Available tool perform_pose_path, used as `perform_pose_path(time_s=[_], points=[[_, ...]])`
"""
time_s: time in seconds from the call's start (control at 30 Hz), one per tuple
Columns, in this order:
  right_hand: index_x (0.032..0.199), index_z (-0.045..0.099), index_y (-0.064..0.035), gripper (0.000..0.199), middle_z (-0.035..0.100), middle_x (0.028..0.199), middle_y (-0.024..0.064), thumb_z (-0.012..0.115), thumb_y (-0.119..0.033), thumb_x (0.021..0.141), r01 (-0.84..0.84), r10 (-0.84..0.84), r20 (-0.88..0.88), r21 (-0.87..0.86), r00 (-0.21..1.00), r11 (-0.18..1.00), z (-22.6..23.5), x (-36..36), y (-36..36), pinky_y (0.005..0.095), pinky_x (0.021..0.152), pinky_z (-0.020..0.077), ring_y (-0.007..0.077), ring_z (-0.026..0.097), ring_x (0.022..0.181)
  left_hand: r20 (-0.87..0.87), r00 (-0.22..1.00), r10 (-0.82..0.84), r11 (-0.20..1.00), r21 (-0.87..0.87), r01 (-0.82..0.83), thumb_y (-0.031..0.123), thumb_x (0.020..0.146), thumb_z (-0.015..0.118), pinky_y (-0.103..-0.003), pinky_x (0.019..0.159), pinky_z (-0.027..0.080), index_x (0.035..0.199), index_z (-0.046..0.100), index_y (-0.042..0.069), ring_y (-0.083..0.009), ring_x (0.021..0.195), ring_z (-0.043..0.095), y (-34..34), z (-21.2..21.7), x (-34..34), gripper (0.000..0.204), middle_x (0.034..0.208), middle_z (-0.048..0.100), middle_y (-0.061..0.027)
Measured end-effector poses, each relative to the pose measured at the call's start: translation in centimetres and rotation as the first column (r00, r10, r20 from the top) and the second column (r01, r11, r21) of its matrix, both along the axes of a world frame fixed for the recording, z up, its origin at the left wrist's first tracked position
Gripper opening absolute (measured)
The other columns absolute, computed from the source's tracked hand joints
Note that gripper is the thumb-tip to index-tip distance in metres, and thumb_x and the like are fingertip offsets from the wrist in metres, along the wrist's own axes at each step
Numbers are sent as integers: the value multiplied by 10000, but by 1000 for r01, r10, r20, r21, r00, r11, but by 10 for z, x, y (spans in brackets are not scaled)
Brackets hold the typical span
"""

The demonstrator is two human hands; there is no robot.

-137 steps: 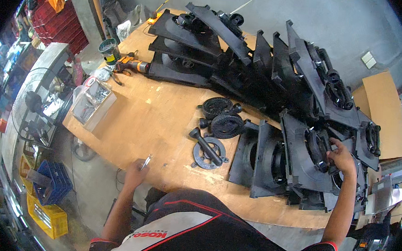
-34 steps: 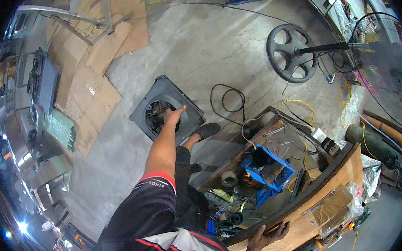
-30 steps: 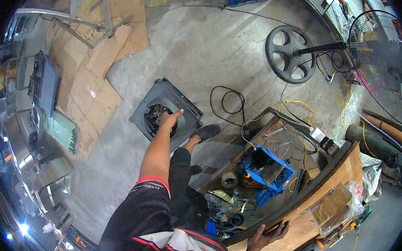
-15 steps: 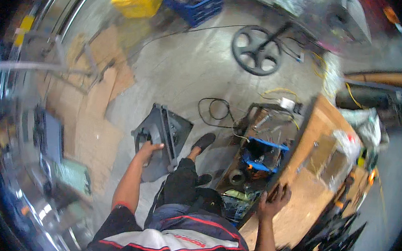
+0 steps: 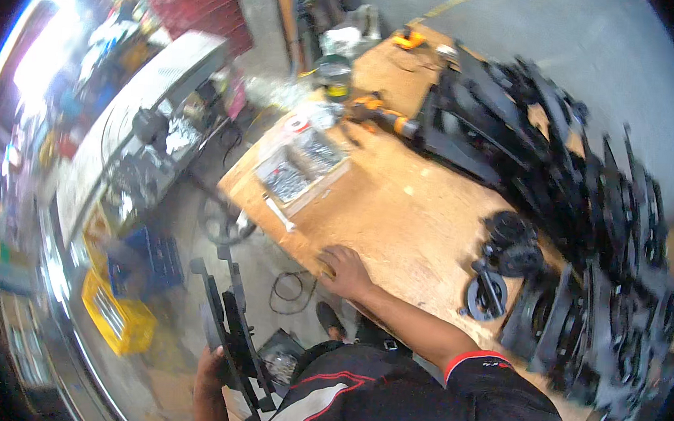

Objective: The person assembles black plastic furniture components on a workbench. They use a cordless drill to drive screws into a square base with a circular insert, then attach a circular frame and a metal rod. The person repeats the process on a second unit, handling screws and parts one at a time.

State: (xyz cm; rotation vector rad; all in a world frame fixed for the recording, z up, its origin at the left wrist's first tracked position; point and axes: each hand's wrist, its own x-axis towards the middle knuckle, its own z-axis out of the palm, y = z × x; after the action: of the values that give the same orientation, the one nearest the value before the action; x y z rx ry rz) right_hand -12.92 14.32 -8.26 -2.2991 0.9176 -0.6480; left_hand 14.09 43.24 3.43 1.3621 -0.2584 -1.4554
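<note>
The left hand (image 5: pixel 212 368) is closed round one flat black square frame (image 5: pixel 234 331), a hard panel with a round opening, held on edge low at the near left, beside the wooden workbench (image 5: pixel 408 208). The right hand (image 5: pixel 346 270) lies open and flat on the bench's smooth plywood near edge, gripping nothing. Many similar black frames (image 5: pixel 589 230) stack on the right, blurred past counting. One orange drill (image 5: pixel 380 115) lies far, near a tray of small metal parts (image 5: pixel 301 168).

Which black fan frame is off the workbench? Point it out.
The black fan frame in the left hand, held edge-on over the floor beside the bench. All the other frames are stacked on the wooden workbench.
</note>
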Motion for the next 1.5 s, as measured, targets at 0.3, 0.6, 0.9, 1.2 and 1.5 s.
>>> perform_pose_path(time_s=[0.3, 0.6, 0.9, 1.2, 1.5], points=[[1176, 643, -41, 391, 649, 1126, 171, 651, -216, 826, 440, -481, 128, 255, 867, 861, 50, -221, 56, 423, 912, 507, 355, 627, 1038, 215, 838, -502, 862, 44, 505, 487, 843, 664, -402, 831, 564, 1239, 569, -48, -286, 919, 690, -177, 104, -102, 672, 1089, 675, -177], [1139, 653, -27, 352, 658, 1066, 175, 656, -176, 820, 821, -834, 87, 147, 545, 551, 70, -337, 137, 443, 895, 501, 369, 619, 1013, 254, 561, -788, 604, 141, 784, 457, 907, 655, -362, 813, 518, 1219, 613, -21, -238, 919, 671, -295, 85, -270, 573, 1060, 692, -130], [1174, 647, -11, 309, 696, 1061, 96, 632, -203, 933, 528, -866, 329, 692, 376, 492, 79, -352, 134, 342, 871, 506, 227, 646, 1013, 297, 458, -837, 505, 98, 858, 484, 907, 657, -380, 920, 496, 1249, 561, -107, -285, 1020, 662, -339, 56, -397, 689, 1160, 668, -190], [1425, 468, -17, 535, 583, 1339, 95, 499, -378, 1031, -236, -677, 530, 844, 511, 482, 141, -340, 86, 360, 1054, 405, 200, 534, 1231, 59, 690, -721, 686, -76, 723, 411, 947, 632, -445, 963, 489, 1283, 539, -65, -322, 1072, 642, -309, 60, -414, 590, 1219, 636, -198], [1207, 644, -12, 441, 680, 936, 61, 596, -122, 783, 252, -590, 227, 745, 775, 618, 174, -323, 57, 292, 714, 485, 134, 603, 814, -64, 796, -602, 793, -162, 587, 451, 953, 602, -455, 888, 521, 1256, 555, 8, -313, 1025, 639, -314, 31, -364, 538, 1171, 647, -185]])
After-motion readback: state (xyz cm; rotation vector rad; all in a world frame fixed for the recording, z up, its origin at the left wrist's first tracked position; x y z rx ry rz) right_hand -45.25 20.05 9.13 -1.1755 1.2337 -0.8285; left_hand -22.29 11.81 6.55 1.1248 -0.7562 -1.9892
